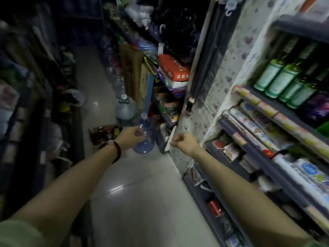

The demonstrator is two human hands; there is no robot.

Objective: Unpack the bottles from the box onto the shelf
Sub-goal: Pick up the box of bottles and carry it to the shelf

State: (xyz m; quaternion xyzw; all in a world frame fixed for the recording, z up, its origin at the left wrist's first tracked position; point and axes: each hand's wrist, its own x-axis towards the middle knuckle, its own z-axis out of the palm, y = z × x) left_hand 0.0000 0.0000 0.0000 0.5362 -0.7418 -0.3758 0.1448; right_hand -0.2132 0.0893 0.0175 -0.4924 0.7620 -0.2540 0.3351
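Beyond the box (pixel 105 133), left hand (pixel 130 135) and right hand (pixel 185 140) are hanging curled, holding nothing; bottles (pixel 106 131) are looking glassy, heavy; take necks.

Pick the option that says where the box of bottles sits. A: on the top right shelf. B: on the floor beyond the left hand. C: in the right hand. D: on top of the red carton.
B: the box lies open on the floor tiles just past the left hand, beside the water jugs; the right hand holds nothing.

Box (pixel 105 133) perhaps half-hidden, blurred.
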